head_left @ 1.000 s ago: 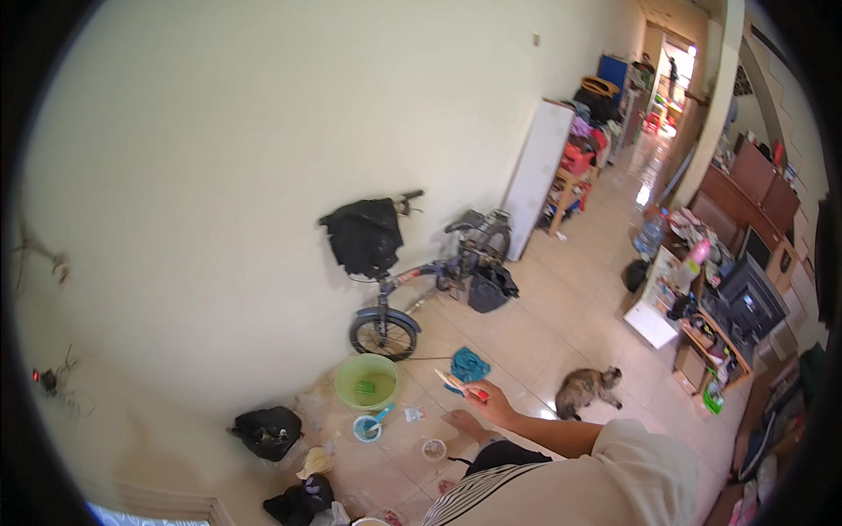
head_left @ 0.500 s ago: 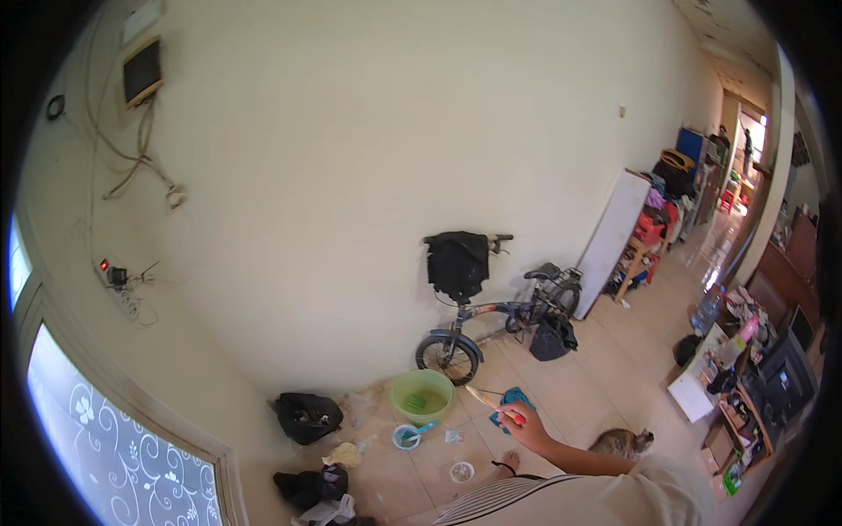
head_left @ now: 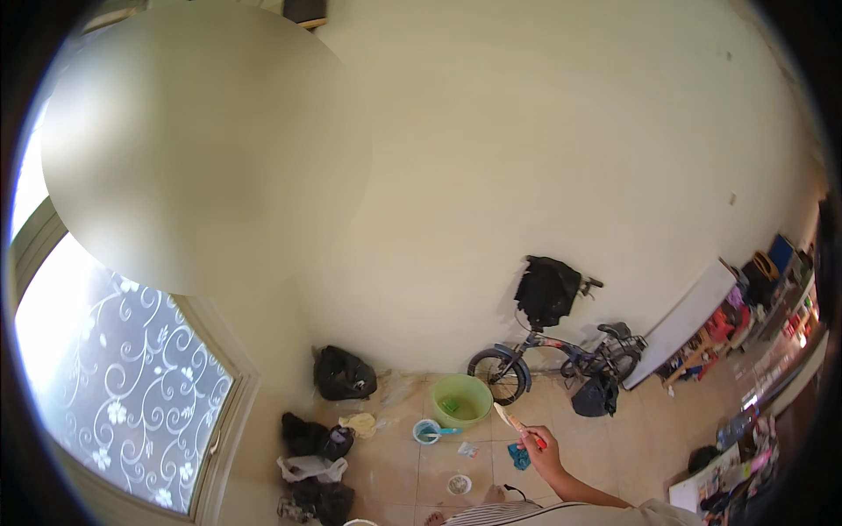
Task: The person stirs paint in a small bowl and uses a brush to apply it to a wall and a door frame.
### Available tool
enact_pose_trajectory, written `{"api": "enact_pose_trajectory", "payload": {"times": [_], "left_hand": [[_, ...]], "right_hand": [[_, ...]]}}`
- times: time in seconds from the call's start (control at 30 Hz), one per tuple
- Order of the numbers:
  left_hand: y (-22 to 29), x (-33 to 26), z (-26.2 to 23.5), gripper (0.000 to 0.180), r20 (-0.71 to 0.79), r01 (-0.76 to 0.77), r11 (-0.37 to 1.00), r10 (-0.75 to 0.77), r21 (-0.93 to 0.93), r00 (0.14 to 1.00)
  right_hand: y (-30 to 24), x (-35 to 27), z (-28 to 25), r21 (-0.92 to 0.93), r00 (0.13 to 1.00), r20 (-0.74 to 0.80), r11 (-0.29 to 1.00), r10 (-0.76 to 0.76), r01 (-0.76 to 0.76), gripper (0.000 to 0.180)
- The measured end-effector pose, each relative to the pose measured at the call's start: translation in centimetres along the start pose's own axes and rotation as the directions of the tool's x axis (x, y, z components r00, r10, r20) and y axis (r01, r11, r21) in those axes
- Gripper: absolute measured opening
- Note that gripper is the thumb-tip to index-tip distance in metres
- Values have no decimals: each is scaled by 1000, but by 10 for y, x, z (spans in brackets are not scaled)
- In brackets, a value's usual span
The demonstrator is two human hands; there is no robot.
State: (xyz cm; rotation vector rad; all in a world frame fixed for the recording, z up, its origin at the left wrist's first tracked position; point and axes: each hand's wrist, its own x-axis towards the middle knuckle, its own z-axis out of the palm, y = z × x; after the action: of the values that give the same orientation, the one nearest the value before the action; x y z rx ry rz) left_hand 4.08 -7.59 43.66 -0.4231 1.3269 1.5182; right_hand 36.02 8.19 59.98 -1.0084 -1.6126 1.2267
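My right hand [head_left: 542,445] is closed around a slim tool [head_left: 509,420] with a red handle and a pale tip, perhaps a brush; its exact kind is too small to tell. The tip points up and left, near the edge of a light green basin [head_left: 474,384] on the floor. Inside the basin lies a small green object [head_left: 449,405]. A teal cloth [head_left: 518,456] rests on the tiles beside my hand. Left of it are a small packet [head_left: 467,450] and a white tub [head_left: 426,431] with a blue-handled tool across it. My left hand is out of view.
A folding bicycle [head_left: 561,351] draped in black leans by the wall behind the basin. Black bags [head_left: 345,373] stand at left near a patterned glass door [head_left: 132,386]. A small white bowl [head_left: 459,484] sits by my feet. Cluttered shelves [head_left: 702,346] line the right.
My view has swung left and down, bringing more of the glass door and floor into sight. The right hand still grips the tool. The cat seen at lower right is out of view.
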Motion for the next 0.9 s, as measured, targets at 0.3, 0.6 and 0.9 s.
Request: {"api": "enact_pose_trajectory", "payload": {"times": [0.3,0.6,0.9], "left_hand": [[-25,-21,-2,9,-83,-43,991,32,-128,996],[-104,-44,52,7,-127,-49,980,25,-193,992],[-216,-37,106,8,-103,57,998,-58,-16,993]], "right_hand": [[2,4,-2,-87,989,103,990,-106,115,14],[24,29,-67,90,995,95,995,20,-29,13],[65,51,-218,189,976,-211,977,-57,98,15]]}}
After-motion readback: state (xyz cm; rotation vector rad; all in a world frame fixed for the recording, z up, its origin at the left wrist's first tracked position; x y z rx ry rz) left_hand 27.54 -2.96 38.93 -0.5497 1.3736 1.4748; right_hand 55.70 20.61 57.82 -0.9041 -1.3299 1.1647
